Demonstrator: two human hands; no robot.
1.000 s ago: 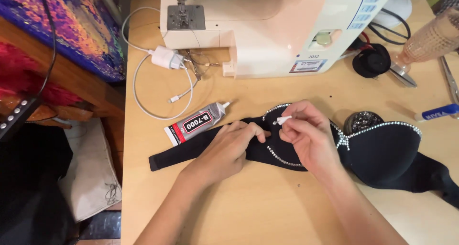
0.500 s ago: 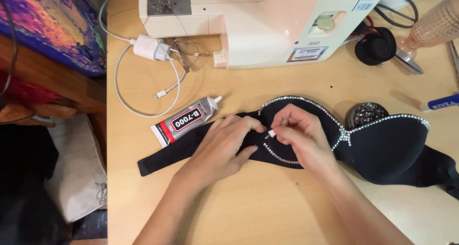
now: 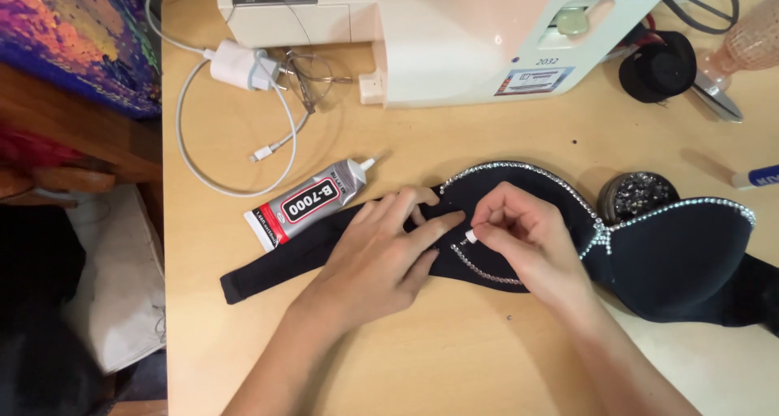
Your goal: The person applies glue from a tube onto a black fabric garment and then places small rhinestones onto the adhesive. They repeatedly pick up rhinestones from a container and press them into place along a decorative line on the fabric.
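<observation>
Two cups' top edges carry stones; we pin the bra (image 3: 673, 262) flat-palmed, left hand (image 3: 381, 250), while right hand (image 3: 519, 237) pinches a stick (image 3: 469, 237), lower row unfinished.

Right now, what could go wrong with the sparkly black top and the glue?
The grey glue tube lies open-nozzled right beside the black padded top, so glue might smear the fabric. The right hand presses a small white-tipped stick at the rhinestone trim, and a slip could knock stones loose. The left hand could get sticky.
</observation>
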